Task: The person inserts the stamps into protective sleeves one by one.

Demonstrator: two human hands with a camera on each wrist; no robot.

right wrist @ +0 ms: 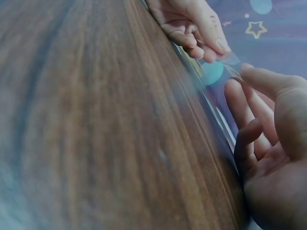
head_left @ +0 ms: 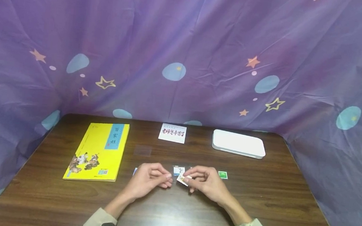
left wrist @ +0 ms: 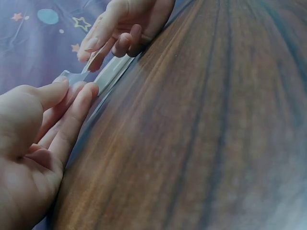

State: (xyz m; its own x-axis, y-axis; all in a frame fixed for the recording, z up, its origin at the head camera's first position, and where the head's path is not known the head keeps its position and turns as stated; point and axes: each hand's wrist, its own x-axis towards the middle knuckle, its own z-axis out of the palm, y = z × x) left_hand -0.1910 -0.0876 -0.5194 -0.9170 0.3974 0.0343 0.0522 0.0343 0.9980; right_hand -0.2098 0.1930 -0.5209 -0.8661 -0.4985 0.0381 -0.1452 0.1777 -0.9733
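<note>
My left hand (head_left: 149,180) pinches a small clear plastic sleeve (left wrist: 74,76) between thumb and fingertips. Facing it, my right hand (head_left: 207,183) holds a small white stamp-like card (head_left: 180,179) with a coloured print, thumb and fingers at its right end. In both wrist views the card's edge meets the sleeve between the two hands. Just beyond the fingers, a small blue-and-white stamp (head_left: 178,170) lies on the table. A green stamp (head_left: 223,175) lies right of the right hand. Behind the left hand, a bluish piece (head_left: 135,171) is mostly hidden.
A yellow book (head_left: 100,152) lies at the left of the wooden table (head_left: 266,203). At the back are a white card with red writing (head_left: 172,132) and a flat white case (head_left: 239,143). A faint clear sleeve (head_left: 143,150) lies left of centre. A purple curtain (head_left: 187,38) hangs behind.
</note>
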